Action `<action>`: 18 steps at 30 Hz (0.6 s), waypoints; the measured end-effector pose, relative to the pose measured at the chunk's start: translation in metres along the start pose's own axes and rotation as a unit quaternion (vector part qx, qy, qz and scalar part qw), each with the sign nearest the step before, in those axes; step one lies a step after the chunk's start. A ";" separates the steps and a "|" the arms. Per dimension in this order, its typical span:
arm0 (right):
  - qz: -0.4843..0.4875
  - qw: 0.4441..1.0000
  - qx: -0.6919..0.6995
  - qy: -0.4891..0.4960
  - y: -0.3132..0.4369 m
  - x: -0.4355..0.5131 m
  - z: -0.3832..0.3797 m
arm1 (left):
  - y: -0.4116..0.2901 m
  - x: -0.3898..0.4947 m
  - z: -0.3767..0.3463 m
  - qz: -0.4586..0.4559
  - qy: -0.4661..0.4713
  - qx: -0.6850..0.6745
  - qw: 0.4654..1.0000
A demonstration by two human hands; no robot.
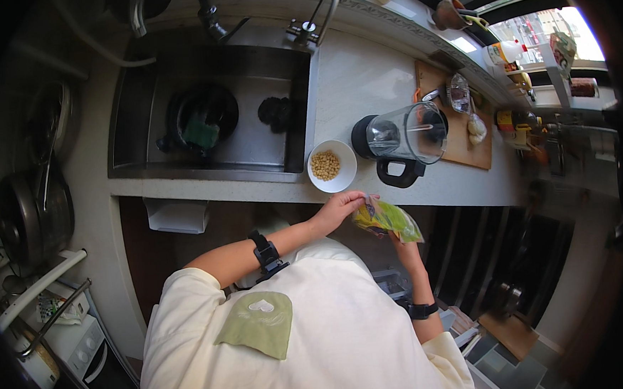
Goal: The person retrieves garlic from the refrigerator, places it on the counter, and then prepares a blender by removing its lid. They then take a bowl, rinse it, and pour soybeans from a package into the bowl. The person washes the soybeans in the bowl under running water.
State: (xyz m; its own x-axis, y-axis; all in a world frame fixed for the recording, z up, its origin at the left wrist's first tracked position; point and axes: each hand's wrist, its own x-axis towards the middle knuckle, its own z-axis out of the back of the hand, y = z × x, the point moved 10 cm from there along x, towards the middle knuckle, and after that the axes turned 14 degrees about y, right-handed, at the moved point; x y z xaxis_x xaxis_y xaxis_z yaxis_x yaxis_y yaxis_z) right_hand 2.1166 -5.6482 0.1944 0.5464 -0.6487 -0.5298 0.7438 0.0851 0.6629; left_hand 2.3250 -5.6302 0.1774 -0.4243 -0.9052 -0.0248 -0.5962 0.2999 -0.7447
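Note:
Between my hands, just off the counter's front edge, is a green and yellow plastic food bag (390, 217). The fingers of my left hand (339, 210) pinch its upper left corner. My right hand (405, 250) grips it from below, its fingers mostly hidden behind the plastic. What the bag contains cannot be made out. A white bowl (348, 172) partly filled with pale yellow beans (325, 165) sits on the counter near my left hand. To its right stands a glass blender jug (404, 130) with a black base and handle, apparently with nothing inside.
Left of the bowl, a steel sink (256, 168) holds a dark pot (226, 111) and a dark scrubber (275, 114). Behind the jug lies a wooden cutting board (461, 156) with a garlic bulb (476, 129) and a clear plastic package (458, 93). Bottles (503, 53) line the windowsill.

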 end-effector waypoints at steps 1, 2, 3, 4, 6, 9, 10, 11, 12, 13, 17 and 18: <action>-0.008 1.000 -0.022 -0.001 -0.010 -0.002 -0.004 | -0.011 0.002 -0.009 -0.019 0.019 0.037 0.999; -0.003 0.999 -0.036 -0.007 -0.016 -0.005 -0.006 | -0.020 0.002 -0.016 -0.033 0.025 0.062 0.997; 0.001 0.999 -0.050 -0.014 -0.021 -0.008 -0.007 | -0.023 0.003 -0.022 -0.020 0.032 0.078 0.996; 0.010 1.000 -0.018 -0.022 -0.026 -0.011 -0.006 | -0.028 0.004 -0.028 -0.016 0.043 0.103 0.994; 0.010 0.999 -0.028 -0.031 -0.032 -0.016 -0.006 | -0.035 0.008 -0.038 -0.014 0.060 0.156 0.986; 0.041 0.997 0.007 -0.059 -0.031 -0.022 -0.001 | -0.034 0.011 -0.045 -0.011 0.076 0.192 0.978; 0.052 0.996 0.022 -0.068 -0.029 -0.024 0.002 | -0.026 0.012 -0.044 0.011 0.071 0.182 0.981; 0.049 0.996 0.028 -0.072 -0.027 -0.026 0.004 | -0.021 0.012 -0.043 0.018 0.068 0.177 0.982; 0.047 0.996 0.034 -0.074 -0.024 -0.027 0.007 | -0.018 0.012 -0.042 0.007 0.068 0.177 0.982; 0.021 0.996 0.053 -0.075 -0.024 -0.025 0.010 | -0.010 0.012 -0.037 0.025 0.045 0.150 0.987; 0.060 0.997 -0.009 -0.036 0.028 -0.030 0.028 | 0.015 0.009 -0.019 0.028 -0.032 -0.039 0.998; 0.104 0.991 -0.053 -0.058 0.052 -0.030 0.036 | 0.024 0.007 -0.015 0.034 -0.063 -0.106 0.992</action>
State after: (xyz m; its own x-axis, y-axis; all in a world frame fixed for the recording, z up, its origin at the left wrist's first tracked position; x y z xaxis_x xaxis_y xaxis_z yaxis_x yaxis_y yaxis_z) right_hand 2.1252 -5.6517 0.2634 0.6496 -0.6902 -0.3190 0.6587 0.3014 0.6894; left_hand 2.2976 -5.6249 0.1690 -0.3873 -0.9074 -0.1632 -0.7050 0.4055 -0.5819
